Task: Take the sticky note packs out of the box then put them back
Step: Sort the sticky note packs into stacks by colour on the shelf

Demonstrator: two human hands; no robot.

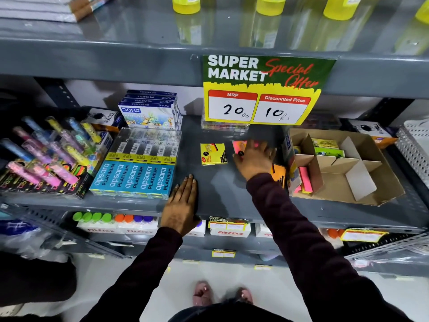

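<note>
A grey metal shelf [216, 182] in a shop is seen, a price sign [262, 89] hung at 12 o'clock. The left hand [180, 205] is laid flat, fingers together, on the shelf edge. The right hand [254, 159] is spread over a pink pack [239, 145]. A yellow pack [213, 153] lies just at its 9 o'clock. The box [348, 168] sits at 3 o'clock, more packs kept inside.

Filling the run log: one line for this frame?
left hand: flat on shelf | right hand: on pink pack | yellow pack: out on shelf | box: packs remain
</note>
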